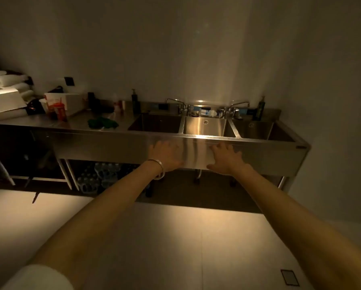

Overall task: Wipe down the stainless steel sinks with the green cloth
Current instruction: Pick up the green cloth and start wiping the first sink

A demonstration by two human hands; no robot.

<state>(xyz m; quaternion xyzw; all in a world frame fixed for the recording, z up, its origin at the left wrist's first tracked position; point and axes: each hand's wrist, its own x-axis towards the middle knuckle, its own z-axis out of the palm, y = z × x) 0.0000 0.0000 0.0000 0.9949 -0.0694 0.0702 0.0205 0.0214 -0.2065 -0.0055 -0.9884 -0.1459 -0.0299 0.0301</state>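
Both the left hand point(165, 152) and right hand point(225, 156) reach out spread-fingered and empty toward the three-basin stainless steel sink unit point(259, 152), probably starting the job, since the crumpled green cloth point(102, 123) lies on its counter left of the basins.

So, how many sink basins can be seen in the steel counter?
3, side by side: left basin nearest the green cloth, middle basin under the light, right basin at the counter's end. None seems hidden.

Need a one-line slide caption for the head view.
Both hands, left hand and right hand, reach open toward the three-basin steel sink; green cloth lies untouched on the counter left of the basins.
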